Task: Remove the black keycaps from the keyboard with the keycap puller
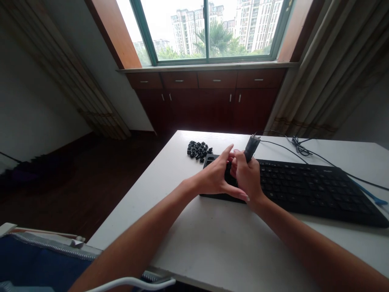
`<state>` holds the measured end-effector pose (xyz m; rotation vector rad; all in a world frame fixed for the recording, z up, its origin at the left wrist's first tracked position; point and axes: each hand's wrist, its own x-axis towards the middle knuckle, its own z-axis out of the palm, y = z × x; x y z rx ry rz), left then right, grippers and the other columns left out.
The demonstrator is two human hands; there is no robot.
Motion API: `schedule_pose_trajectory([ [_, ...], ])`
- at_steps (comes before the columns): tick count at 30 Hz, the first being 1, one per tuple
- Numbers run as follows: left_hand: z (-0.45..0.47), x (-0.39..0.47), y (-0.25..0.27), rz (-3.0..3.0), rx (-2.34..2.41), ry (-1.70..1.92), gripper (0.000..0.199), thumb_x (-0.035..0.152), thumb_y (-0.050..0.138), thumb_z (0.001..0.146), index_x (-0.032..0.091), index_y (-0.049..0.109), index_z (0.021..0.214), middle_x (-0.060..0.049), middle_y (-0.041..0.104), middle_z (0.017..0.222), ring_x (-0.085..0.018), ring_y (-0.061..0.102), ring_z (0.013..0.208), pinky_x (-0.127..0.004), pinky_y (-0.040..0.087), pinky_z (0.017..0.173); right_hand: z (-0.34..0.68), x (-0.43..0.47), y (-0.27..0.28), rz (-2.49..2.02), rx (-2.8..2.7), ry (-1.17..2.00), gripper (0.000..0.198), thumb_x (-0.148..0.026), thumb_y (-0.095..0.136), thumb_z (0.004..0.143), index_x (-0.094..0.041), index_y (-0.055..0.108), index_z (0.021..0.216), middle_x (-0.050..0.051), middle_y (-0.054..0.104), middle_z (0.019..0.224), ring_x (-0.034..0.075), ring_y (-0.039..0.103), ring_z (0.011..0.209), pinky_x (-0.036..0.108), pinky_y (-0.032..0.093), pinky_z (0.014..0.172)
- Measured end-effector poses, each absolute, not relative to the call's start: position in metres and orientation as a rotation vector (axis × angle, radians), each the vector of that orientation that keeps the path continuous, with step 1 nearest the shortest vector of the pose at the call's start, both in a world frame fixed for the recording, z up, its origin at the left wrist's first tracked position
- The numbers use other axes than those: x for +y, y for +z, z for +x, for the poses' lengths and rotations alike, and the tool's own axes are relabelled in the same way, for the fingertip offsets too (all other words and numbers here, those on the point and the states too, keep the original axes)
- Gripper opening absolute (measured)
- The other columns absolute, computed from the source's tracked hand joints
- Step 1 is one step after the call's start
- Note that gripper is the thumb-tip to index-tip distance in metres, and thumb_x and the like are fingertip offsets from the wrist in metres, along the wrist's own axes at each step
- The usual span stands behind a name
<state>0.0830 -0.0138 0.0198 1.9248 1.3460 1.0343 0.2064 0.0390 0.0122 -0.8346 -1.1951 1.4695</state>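
A black keyboard (291, 182) lies on the white table, and several keys at its left end look removed. My right hand (246, 172) is closed in a fist around a black-handled tool (251, 147), held upright over the keyboard's left part. The tool's upper end looks greyish and uneven; its lower end is hidden behind my hands. My left hand (217, 174) rests over the left end of the keyboard with thumb and fingers apart, its thumb reaching to the right wrist. Just beyond the keyboard's left corner lies a pile of loose black keycaps (198, 150).
A thin black cable (299, 148) lies bundled behind the keyboard and runs off right. Something blue and flat (378, 200) sits by the keyboard's right end. The white table (194, 243) has its left edge near my left arm. A dark blue zippered item (39, 263) is lower left.
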Motion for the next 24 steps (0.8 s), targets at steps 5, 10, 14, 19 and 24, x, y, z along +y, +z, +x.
schedule_pose_trajectory([
  [5, 0.122, -0.016, 0.015, 1.647, 1.287, 1.418, 0.078, 0.073, 0.024, 0.1, 0.015, 0.048, 0.146, -0.017, 0.054, 0.145, -0.032, 0.051, 0.136, -0.045, 0.039, 0.118, 0.203, 0.036, 0.008, -0.751, -1.321, 1.327, 0.033, -0.043, 0.063, 0.087, -0.02, 0.053, 0.066, -0.002, 0.053, 0.063, 0.014, 0.048, 0.059, 0.027, 0.042, 0.058],
  [10, 0.144, -0.019, 0.015, 1.431, 1.469, 1.631, 0.059, 0.062, 0.027, 0.105, 0.017, 0.059, 0.125, -0.01, 0.066, 0.125, -0.026, 0.062, 0.117, -0.037, 0.05, 0.102, 0.202, 0.031, 0.008, -0.629, -1.41, 1.251, 0.034, -0.043, 0.059, 0.091, -0.021, 0.048, 0.067, -0.004, 0.046, 0.061, 0.012, 0.039, 0.058, 0.027, 0.036, 0.055],
  [14, 0.148, -0.019, 0.017, 1.429, 1.471, 1.609, 0.061, 0.06, 0.019, 0.107, 0.017, 0.061, 0.121, -0.009, 0.068, 0.121, -0.025, 0.061, 0.117, -0.036, 0.049, 0.103, 0.205, 0.029, 0.01, -0.661, -1.383, 1.204, 0.036, -0.043, 0.058, 0.093, -0.021, 0.046, 0.066, -0.004, 0.045, 0.06, 0.012, 0.038, 0.057, 0.027, 0.034, 0.054],
  [19, 0.152, -0.016, 0.017, 1.423, 1.469, 1.631, 0.061, 0.06, 0.02, 0.107, 0.019, 0.064, 0.116, -0.008, 0.069, 0.119, -0.024, 0.061, 0.116, -0.036, 0.049, 0.103, 0.206, 0.03, 0.009, -0.685, -1.375, 1.163, 0.037, -0.042, 0.055, 0.094, -0.022, 0.045, 0.065, -0.004, 0.046, 0.06, 0.013, 0.04, 0.056, 0.027, 0.035, 0.054],
  [24, 0.156, -0.013, 0.016, 1.382, 1.518, 1.637, 0.063, 0.059, 0.019, 0.106, 0.02, 0.067, 0.117, -0.007, 0.071, 0.116, -0.024, 0.064, 0.114, -0.035, 0.051, 0.103, 0.206, 0.031, 0.007, -0.719, -1.349, 1.149, 0.037, -0.043, 0.054, 0.095, -0.022, 0.046, 0.066, -0.004, 0.046, 0.059, 0.013, 0.042, 0.056, 0.028, 0.037, 0.055],
])
